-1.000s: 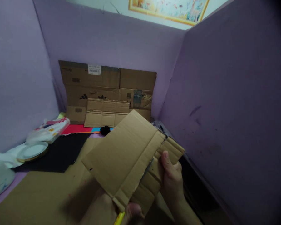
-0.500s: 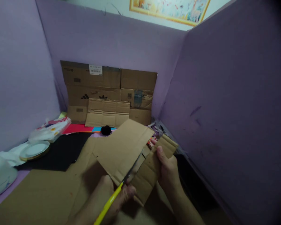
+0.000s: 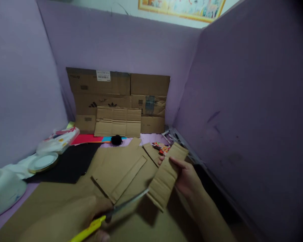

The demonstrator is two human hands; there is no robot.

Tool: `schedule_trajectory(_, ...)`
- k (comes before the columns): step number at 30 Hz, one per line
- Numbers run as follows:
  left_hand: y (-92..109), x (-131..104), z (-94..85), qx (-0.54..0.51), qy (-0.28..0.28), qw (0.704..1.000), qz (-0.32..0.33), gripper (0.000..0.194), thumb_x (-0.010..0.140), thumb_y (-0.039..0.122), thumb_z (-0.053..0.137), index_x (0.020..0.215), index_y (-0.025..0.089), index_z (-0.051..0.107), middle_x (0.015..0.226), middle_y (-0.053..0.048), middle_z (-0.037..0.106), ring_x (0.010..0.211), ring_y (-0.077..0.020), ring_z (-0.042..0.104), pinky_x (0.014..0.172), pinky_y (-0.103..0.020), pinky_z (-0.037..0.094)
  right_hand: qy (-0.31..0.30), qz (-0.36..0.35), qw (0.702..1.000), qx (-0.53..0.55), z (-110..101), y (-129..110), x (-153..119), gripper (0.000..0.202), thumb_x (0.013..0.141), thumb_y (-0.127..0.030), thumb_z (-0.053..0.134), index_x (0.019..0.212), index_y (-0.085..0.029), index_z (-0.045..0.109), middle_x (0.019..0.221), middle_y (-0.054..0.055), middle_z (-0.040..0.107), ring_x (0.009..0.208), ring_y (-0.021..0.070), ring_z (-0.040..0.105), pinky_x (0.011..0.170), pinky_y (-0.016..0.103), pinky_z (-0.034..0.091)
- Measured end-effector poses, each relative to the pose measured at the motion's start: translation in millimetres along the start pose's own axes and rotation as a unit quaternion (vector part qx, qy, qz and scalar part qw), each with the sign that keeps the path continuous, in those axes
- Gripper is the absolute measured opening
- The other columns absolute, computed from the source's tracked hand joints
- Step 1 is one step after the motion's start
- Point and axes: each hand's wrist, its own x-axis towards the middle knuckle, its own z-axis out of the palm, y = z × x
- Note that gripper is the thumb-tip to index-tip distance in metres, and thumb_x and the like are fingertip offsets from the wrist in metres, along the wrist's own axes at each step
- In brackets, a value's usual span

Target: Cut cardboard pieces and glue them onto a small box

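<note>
My left hand [image 3: 99,208], blurred at the lower middle, is closed on a pair of scissors [image 3: 127,202] with a yellow handle. The metal blades point right, and their tip appears at the lower left edge of a folded cardboard strip [image 3: 168,176]; whether they touch I cannot tell. My right hand [image 3: 185,173] grips that strip from the right, thumb on top and fingers behind it, and holds it tilted above the work surface. A larger cut cardboard piece [image 3: 116,171] lies flat to the left, beyond the scissors.
Brown cardboard [image 3: 55,201] covers the front surface. At left are a white ceramic pot [image 3: 5,193], a round lid [image 3: 43,161] and black sheets [image 3: 68,168]. A black yarn ball [image 3: 116,140] lies behind. Flattened cardboard [image 3: 118,89] leans on the back purple wall; another wall [image 3: 242,101] stands at right.
The larger cardboard piece has come away from the strip and dropped onto the surface. My left hand and the scissors have moved down and left; my right hand still holds the strip.
</note>
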Motion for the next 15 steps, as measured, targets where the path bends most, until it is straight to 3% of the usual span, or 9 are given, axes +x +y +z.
schedule_trajectory(3,-0.1,8.6,-15.8,0.116,-0.018,0.992,-0.036,0.027,0.069,0.048,0.052,0.077,0.024,0.062,0.064,0.001,0.064,0.062,-0.0187,0.06,0.054,-0.023,0.037,0.01,0.017,1.0,-0.017,-5.7,-4.5,0.4,0.02,0.073,-0.026,0.059,0.07,-0.011,0.072,0.063,0.01,0.072,0.056,0.0194,0.067,0.061,0.03,0.054)
schedule_trajectory(4,-1.4,15.4,-21.1,0.173,0.023,0.981,-0.084,0.028,0.072,0.047,0.05,0.082,0.023,0.06,0.066,-0.001,0.066,0.063,-0.0211,0.062,0.054,-0.025,0.037,0.014,0.022,0.999,-0.024,-6.6,-4.8,0.6,0.018,0.072,-0.025,0.06,0.07,-0.012,0.072,0.061,0.009,0.072,0.053,0.0188,0.066,0.058,0.03,0.054)
schedule_trajectory(5,-3.6,23.0,-25.4,0.226,0.099,0.964,-0.101,0.032,0.078,0.049,0.046,0.089,0.022,0.058,0.069,-0.004,0.066,0.065,-0.0236,0.063,0.055,-0.026,0.037,0.017,0.026,0.999,-0.033,-6.9,-4.3,0.8,0.017,0.071,-0.024,0.06,0.069,-0.012,0.072,0.06,0.008,0.071,0.052,0.0185,0.066,0.057,0.03,0.054)
schedule_trajectory(7,-9.8,38.0,-29.3,0.285,0.15,0.938,-0.129,0.039,0.083,0.052,0.042,0.102,0.019,0.052,0.075,-0.008,0.068,0.068,-0.0281,0.065,0.053,-0.028,0.035,0.021,0.031,0.998,-0.057,-6.0,-1.4,1.2,0.016,0.069,-0.024,0.062,0.069,-0.012,0.071,0.06,0.008,0.071,0.052,0.0187,0.065,0.057,0.031,0.054)
schedule_trajectory(11,-21.4,56.1,-16.9,0.292,0.106,0.942,-0.131,0.049,0.08,0.052,0.05,0.114,0.017,0.045,0.089,-0.012,0.067,0.085,-0.03,0.065,0.06,-0.029,0.04,0.042,-0.013,0.989,-0.139,-9.5,5.9,6.5,0.016,0.062,-0.026,0.068,0.068,-0.011,0.069,0.063,0.009,0.071,0.052,0.0214,0.065,0.055,0.037,0.054)
schedule_trajectory(15,-23.0,60.3,1.1,0.305,0.092,0.943,-0.099,0.05,0.071,0.047,0.064,0.108,0.016,0.05,0.102,-0.016,0.062,0.099,-0.0337,0.057,0.072,-0.036,0.042,0.116,-0.175,0.945,-0.252,-27.6,6.3,21.0,0.013,0.053,-0.021,0.073,0.063,-0.016,0.067,0.055,0.003,0.068,0.049,0.0211,0.062,0.05,0.031,0.048)
